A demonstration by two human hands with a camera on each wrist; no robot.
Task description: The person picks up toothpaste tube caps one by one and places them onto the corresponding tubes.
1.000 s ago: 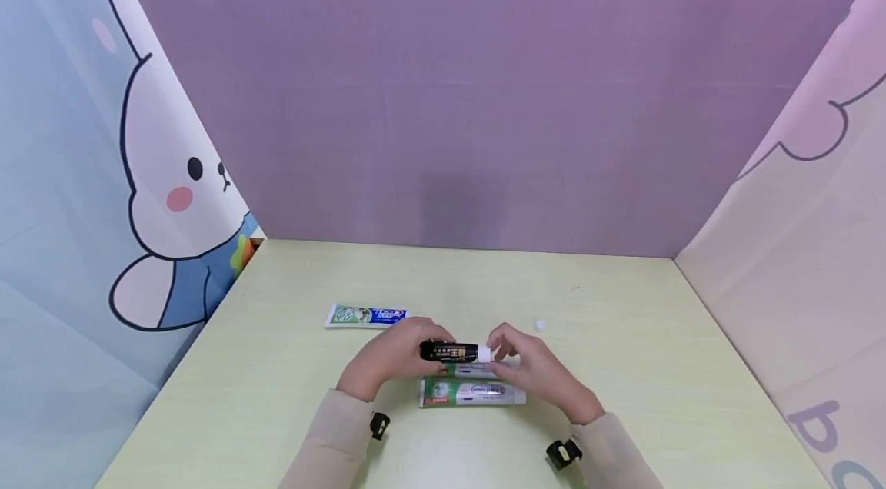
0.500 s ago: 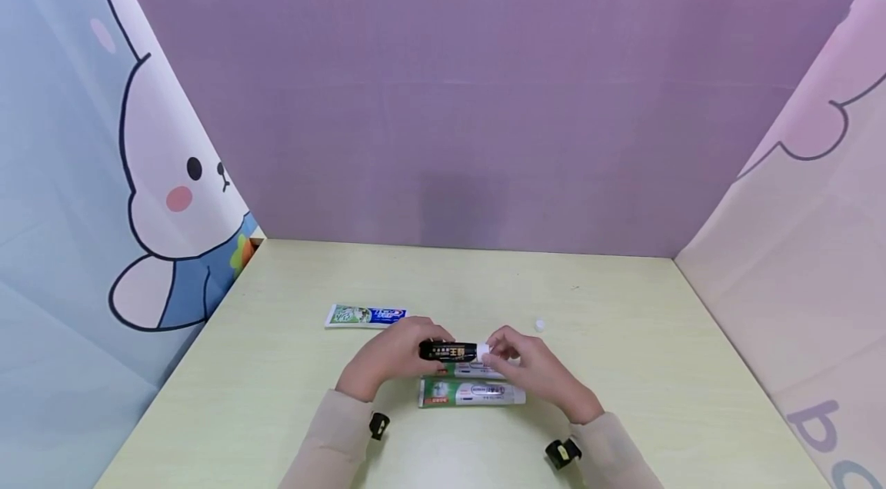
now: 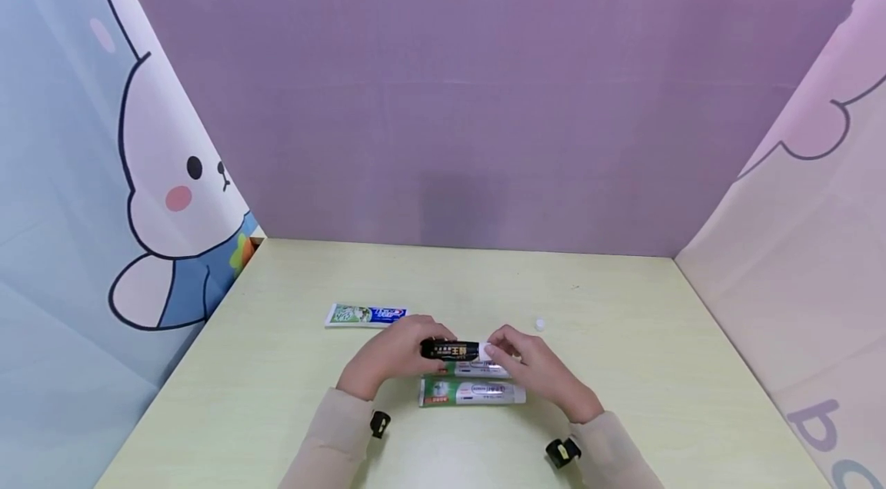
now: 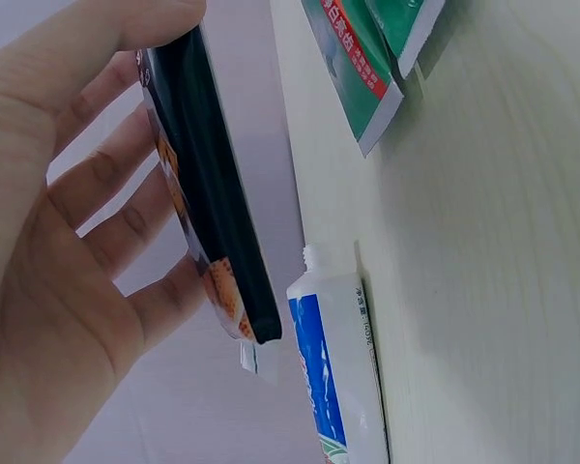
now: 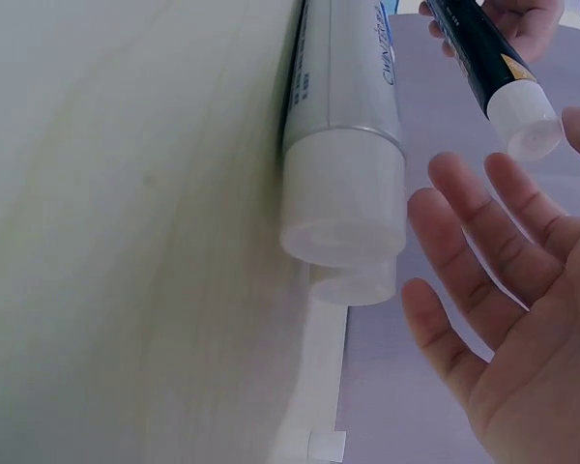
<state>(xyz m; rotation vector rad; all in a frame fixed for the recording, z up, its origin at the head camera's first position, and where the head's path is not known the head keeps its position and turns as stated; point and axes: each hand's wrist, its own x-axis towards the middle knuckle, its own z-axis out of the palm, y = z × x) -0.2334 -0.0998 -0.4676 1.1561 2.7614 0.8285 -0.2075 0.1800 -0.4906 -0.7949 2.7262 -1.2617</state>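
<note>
My left hand (image 3: 398,354) grips a black toothpaste tube (image 3: 450,351) by its body and holds it level just above the table. In the left wrist view the fingers (image 4: 126,222) curl behind the black tube (image 4: 213,213). My right hand (image 3: 533,367) is at the tube's white cap (image 3: 483,352). In the right wrist view that hand (image 5: 522,319) has its fingers spread and relaxed, with one fingertip next to the cap (image 5: 527,121). Two green-and-white tubes (image 3: 471,392) lie side by side under the hands.
A blue-and-green tube (image 3: 365,315) lies uncapped at the left rear of the pale green table (image 3: 623,397). A small loose white cap (image 3: 539,325) sits to the right. Purple and cartoon-printed panels wall the table on three sides.
My right hand has slid a little to the left, so its fingers now cover more of the white cap. The left hand and the black tube have hardly moved.
</note>
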